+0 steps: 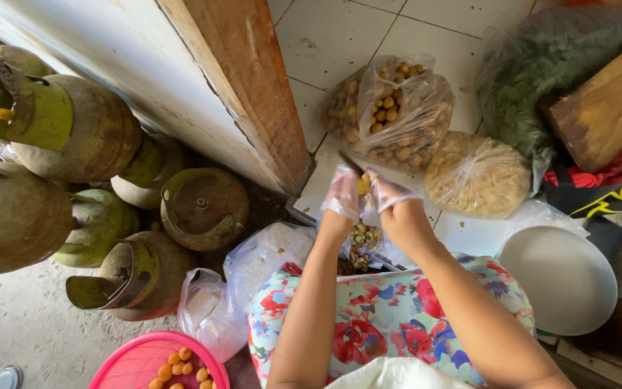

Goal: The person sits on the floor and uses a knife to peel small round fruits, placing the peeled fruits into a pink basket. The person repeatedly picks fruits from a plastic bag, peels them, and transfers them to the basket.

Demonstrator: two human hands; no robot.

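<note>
Floor, two surfaces. Far and right: pale tiled floor (340, 36) with dark grout lines. Left and near: bare grey concrete floor (30, 324), dusty.

On the tiles, far centre: clear plastic bag of small round yellow-brown fruits (390, 108), top open. Just right of it, touching: tied clear bag of pale yellow pieces (478, 176). Far right: large clear bag of green leaves (541, 72), partly under a wooden board (613, 108).

On the concrete, left: cluster of green gas cylinders (203, 205), some lying on their sides, packed close together. Near: pink plastic basket (138, 364) holding a few orange fruits; white plastic bag (206, 317) just right of it. Near left corner: small round metal lid (7, 377).
</note>
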